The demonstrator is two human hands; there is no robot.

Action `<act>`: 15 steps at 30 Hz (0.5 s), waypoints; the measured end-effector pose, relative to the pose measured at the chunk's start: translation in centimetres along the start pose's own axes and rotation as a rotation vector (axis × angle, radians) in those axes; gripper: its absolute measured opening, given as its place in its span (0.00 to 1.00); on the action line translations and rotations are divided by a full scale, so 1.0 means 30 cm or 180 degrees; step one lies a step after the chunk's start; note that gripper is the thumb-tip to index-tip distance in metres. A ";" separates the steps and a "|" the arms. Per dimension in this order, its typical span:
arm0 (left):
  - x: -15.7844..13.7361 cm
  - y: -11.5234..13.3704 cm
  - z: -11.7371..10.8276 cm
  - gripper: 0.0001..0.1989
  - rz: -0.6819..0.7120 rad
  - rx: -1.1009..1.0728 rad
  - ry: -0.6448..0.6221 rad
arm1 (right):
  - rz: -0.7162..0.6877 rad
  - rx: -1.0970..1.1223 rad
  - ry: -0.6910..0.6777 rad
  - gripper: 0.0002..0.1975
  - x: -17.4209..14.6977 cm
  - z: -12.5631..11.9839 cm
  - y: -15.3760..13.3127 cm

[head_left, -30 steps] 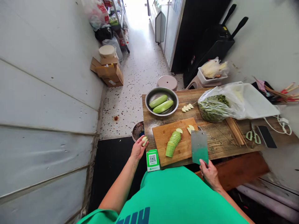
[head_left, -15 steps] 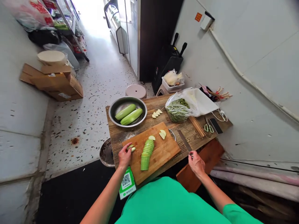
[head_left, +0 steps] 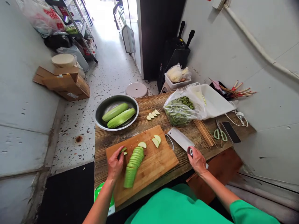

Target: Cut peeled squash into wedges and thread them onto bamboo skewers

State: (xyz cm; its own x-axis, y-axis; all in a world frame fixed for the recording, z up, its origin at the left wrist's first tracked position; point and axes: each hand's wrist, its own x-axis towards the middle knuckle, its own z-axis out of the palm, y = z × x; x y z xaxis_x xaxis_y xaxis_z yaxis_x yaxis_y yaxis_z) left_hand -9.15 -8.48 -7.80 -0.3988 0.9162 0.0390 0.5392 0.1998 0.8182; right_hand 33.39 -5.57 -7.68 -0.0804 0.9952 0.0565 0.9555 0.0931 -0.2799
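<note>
My left hand [head_left: 115,165] pinches a small green-skinned vegetable piece [head_left: 123,151] at the left part of the wooden cutting board [head_left: 154,165]. A fanned row of pale green slices [head_left: 133,165] lies just right of that hand, and three loose slices [head_left: 153,140] sit near the board's far corner. My right hand [head_left: 197,160] grips the handle of a cleaver [head_left: 180,139], whose flat blade rests on the wooden table [head_left: 112,138] to the right of the board.
A steel bowl [head_left: 116,112] holds two peeled green gourds. Beyond the board lie more slices [head_left: 153,114], a plastic bag of green beans [head_left: 182,110], a white tray [head_left: 216,101], bamboo skewers [head_left: 204,132], scissors [head_left: 218,132] and a phone [head_left: 230,132]. A stool [head_left: 136,89] and cardboard boxes [head_left: 63,82] stand on the floor.
My left hand came in from beyond the table's left edge onto the board with the small piece. The cleaver, earlier held upright near my body, now lies flat on the table. My view shifted.
</note>
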 end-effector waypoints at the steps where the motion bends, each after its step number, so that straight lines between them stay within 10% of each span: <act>1: -0.006 -0.002 0.005 0.17 0.0084 0.0056 0.0027 | -0.0029 0.0014 0.0026 0.16 0.009 0.010 0.011; 15: -0.039 0.009 -0.024 0.13 0.0847 0.0221 0.0281 | -0.0694 -0.0105 0.0312 0.20 -0.006 0.113 0.170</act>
State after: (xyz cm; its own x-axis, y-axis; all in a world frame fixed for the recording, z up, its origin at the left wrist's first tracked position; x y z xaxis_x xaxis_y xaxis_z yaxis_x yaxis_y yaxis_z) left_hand -9.08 -9.74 -7.21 -0.2979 0.9065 0.2992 0.6817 -0.0174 0.7314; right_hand 37.33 -5.16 -12.38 -0.2593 0.9437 0.2055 0.9275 0.3026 -0.2194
